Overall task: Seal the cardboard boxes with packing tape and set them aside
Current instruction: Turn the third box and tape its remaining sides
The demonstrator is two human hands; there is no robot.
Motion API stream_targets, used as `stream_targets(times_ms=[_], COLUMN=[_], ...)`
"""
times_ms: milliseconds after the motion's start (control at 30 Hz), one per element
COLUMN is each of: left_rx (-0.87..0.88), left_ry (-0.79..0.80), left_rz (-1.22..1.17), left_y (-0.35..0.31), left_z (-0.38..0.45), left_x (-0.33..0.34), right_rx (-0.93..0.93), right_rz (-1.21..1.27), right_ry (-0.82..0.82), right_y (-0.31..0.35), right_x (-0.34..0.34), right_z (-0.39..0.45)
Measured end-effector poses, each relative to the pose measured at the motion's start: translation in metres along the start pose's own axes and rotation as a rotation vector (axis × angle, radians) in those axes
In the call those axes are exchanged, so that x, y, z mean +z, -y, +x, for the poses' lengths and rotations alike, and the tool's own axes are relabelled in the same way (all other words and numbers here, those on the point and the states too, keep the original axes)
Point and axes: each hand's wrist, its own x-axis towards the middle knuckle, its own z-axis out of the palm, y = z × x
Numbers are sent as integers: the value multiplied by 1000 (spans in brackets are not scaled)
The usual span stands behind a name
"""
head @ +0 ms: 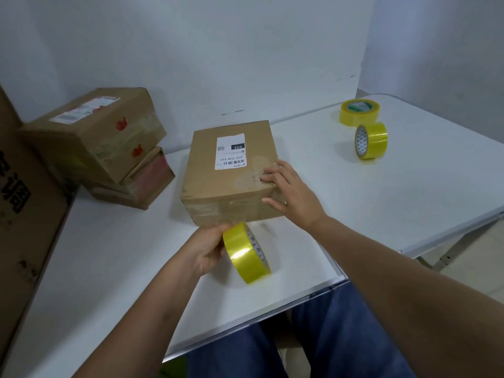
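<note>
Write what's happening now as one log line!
left hand: grips tape roll | right hand: holds box corner | stage: taping

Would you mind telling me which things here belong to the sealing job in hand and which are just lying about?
In use:
- labelled box, steadied by the right hand
- tape roll gripped by the left hand

Lying about:
- two spare tape rolls at the table's far right
- stacked boxes at left
- large carton at the left edge
</note>
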Motion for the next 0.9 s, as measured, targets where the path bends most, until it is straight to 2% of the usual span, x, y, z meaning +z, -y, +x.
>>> stream_targets(times_ms=[200, 367, 433, 500, 567, 900], left_rx=[74, 158, 183, 146, 140, 193], left_ry=[-280, -631, -736, -771, -779, -745], left_rz=[20, 282, 479, 762, 904, 1055], left_y=[14, 18, 20, 21, 17, 20], left_z=[-4, 9, 18, 26, 24, 22], left_x=[-25, -68, -95, -115, -119, -122], right_rx=[57, 188, 186, 200, 218, 284], right_rz=[-10, 9, 1, -1, -10, -45], right_ry=[-18, -26, -15, -13, -11, 2], right_y=[7, 16, 16, 17, 19, 17], right_x=[0, 1, 2, 2, 0, -4], right_z=[2, 3, 3, 4, 8, 12])
